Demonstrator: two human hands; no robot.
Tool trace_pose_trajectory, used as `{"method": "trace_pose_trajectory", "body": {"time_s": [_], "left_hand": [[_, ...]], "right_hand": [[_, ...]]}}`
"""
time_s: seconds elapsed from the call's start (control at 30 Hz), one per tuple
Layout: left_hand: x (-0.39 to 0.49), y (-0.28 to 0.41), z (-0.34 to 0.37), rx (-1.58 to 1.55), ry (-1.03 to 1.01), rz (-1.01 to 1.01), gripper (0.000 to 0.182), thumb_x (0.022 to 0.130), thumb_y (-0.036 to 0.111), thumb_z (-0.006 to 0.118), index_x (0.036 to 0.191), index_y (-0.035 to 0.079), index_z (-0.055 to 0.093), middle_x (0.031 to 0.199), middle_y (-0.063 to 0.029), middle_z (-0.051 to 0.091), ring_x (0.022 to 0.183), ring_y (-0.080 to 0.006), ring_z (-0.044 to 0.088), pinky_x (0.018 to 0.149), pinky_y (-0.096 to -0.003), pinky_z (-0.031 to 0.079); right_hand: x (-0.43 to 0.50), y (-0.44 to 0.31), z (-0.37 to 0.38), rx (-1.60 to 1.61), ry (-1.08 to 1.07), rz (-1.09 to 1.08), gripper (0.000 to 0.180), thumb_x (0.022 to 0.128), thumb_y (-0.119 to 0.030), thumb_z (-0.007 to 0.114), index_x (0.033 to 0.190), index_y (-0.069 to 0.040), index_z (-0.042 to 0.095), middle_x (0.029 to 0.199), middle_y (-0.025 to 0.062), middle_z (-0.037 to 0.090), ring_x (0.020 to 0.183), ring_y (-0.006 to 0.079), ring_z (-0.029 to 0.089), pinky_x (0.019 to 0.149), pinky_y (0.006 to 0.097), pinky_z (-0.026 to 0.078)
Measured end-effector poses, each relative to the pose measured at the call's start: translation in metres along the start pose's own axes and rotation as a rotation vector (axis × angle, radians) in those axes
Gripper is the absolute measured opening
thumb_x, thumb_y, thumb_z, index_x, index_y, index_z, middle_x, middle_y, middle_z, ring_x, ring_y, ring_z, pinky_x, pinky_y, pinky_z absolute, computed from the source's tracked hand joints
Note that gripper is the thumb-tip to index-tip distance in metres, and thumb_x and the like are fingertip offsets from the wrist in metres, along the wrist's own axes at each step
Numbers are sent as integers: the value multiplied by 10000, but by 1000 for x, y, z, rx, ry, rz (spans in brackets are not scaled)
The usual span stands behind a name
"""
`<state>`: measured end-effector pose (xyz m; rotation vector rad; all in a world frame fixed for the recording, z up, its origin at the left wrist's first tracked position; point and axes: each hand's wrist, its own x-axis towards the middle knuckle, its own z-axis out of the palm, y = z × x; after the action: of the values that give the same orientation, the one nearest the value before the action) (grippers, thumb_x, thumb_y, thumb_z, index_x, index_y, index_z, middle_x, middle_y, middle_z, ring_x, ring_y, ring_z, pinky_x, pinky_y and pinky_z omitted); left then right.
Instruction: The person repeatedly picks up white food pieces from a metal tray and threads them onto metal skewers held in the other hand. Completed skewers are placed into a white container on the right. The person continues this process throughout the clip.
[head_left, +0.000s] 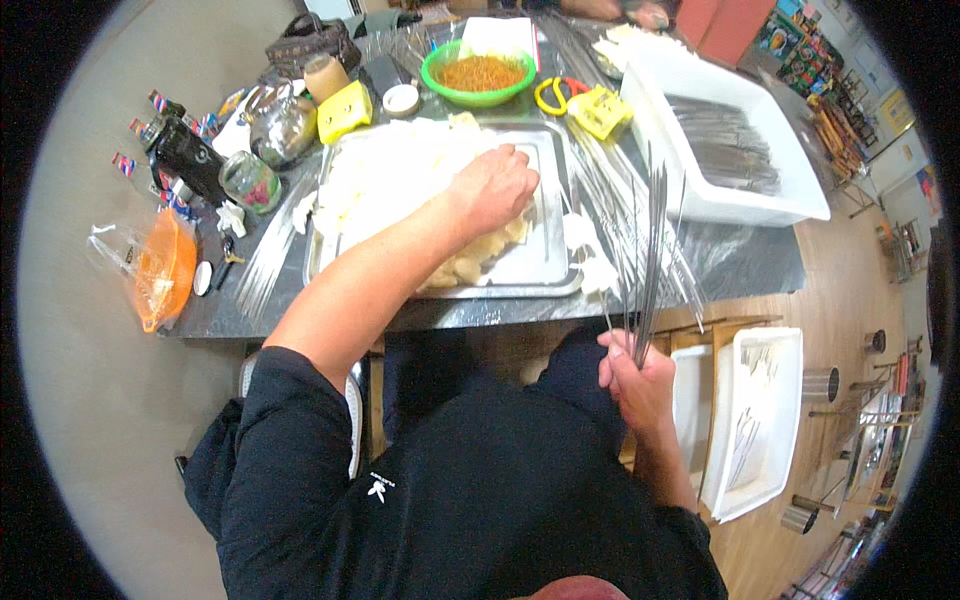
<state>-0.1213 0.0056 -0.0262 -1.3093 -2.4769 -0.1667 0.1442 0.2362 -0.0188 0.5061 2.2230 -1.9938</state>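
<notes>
A bundle of thin metal skewers (651, 262) stands up from my right hand (637, 375), which is closed around their lower ends in front of the table edge. One skewer leans apart from the bundle and bears white food pieces (596, 270) that look threaded on it. My left hand (495, 187) reaches over the right part of a metal tray (555, 255), fingers curled downward. Whether it pinches anything is hidden by the hand itself. Pale, whitish pieces of food (405, 180) are heaped across the tray, yellower at the near side (469, 266).
Loose skewers (622, 195) lie right of the tray, beside a white bin (795, 172) holding many more. Behind stand a green basket (480, 97), scissors (553, 97) and yellow holders (345, 112). A kettle (281, 127) and glass jar (251, 184) stand left. Another white bin (787, 427) sits low right.
</notes>
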Motion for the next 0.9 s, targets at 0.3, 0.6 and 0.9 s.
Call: {"method": "trace_pose_trajectory", "body": {"time_s": [0.3, 0.6, 0.9], "left_hand": [[-2, 11, -29, -648, 57, -644, 285, 957, 86, 604, 1195, -49, 683, 1106, -234, 744, 922, -374, 732, 836, -424, 583], [-33, 67, -68, -1889, 320, -936, 231, 1052, 81, 554, 1206, -90, 568, 1187, -231, 694, 1042, -276, 742, 833, -284, 626], [-45, 71, -59, -2055, 527, -832, 247, 1063, 83, 552, 1211, -116, 553, 1183, -220, 679, 1074, -290, 729, 967, -348, 610]], "right_hand": [[-5, -2, -2, 109, -83, 24, 231, 1063, -178, 599, 1162, 4, 700, 709, -1, 629, 569, 33, 468, 523, 214, 358], [-6, -3, 3, -92, -156, -123, 241, 1075, -170, 565, 1136, 23, 696, 704, 11, 629, 605, 58, 531, 558, 233, 419], [-20, 0, 1, -38, -179, -43, 271, 1101, -212, 540, 1179, -11, 705, 715, -5, 622, 651, 65, 546, 597, 242, 432]]}}
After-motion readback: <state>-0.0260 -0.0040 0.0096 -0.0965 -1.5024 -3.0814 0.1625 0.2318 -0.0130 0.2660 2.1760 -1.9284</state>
